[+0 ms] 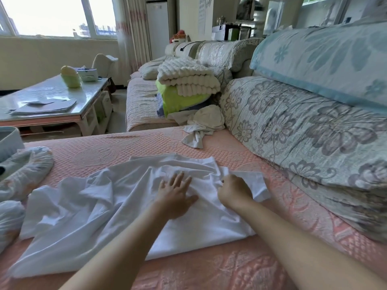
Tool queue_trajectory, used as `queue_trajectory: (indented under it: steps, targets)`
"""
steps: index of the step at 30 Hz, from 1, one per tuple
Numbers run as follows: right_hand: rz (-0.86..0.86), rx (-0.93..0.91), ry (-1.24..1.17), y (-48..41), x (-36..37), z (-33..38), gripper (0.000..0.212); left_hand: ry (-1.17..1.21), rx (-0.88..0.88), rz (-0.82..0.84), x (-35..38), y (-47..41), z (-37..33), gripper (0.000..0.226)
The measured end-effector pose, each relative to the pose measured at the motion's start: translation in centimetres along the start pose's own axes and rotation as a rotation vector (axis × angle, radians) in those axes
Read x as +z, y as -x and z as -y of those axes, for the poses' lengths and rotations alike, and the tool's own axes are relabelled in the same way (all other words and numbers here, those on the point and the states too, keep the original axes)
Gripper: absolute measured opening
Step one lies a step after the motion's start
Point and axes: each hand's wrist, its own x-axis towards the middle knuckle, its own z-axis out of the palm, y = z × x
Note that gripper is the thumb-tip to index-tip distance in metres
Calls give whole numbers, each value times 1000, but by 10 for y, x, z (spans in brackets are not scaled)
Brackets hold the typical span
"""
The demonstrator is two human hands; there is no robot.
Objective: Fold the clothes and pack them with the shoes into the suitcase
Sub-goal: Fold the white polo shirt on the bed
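Observation:
A white T-shirt (100, 206) lies rumpled across the pink quilted sofa seat (125, 143), partly folded along its near right side. My left hand (174, 195) presses flat on the shirt's middle with fingers spread. Just to its right, my right hand (233, 190) has its fingers curled, pinching the cloth by the right sleeve. Another pale garment (201, 126) sits crumpled farther back on the seat. At the left edge a light blue container (9, 141), possibly the suitcase, is only partly in view, with patterned fabric (25, 166) beside it. No shoes are visible.
Floral back cushions (303, 130) line the right side. A stack of folded blankets and a green bundle (186, 88) sits on the far sofa section. A glass-topped coffee table (52, 101) with papers and cups stands at the left.

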Motion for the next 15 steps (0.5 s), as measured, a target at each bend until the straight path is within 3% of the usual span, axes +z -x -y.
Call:
queue_trajectory:
  steps: [3, 6, 9, 12, 15]
  targets:
    - [-9, 103, -71, -2, -12, -14, 36, 15, 64, 103, 8, 18, -13, 89]
    - [198, 129, 194, 8, -17, -32, 38, 8, 101, 233, 10, 32, -12, 107]
    - [256, 112, 386, 15, -20, -38, 71, 18, 132, 308, 0, 36, -7, 115]
    - [87, -43, 511, 13, -24, -36, 78, 37, 158, 341, -6, 34, -7, 107]
    - [3, -223, 420, -2, -15, -40, 64, 154, 131, 233, -4, 26, -9, 72]
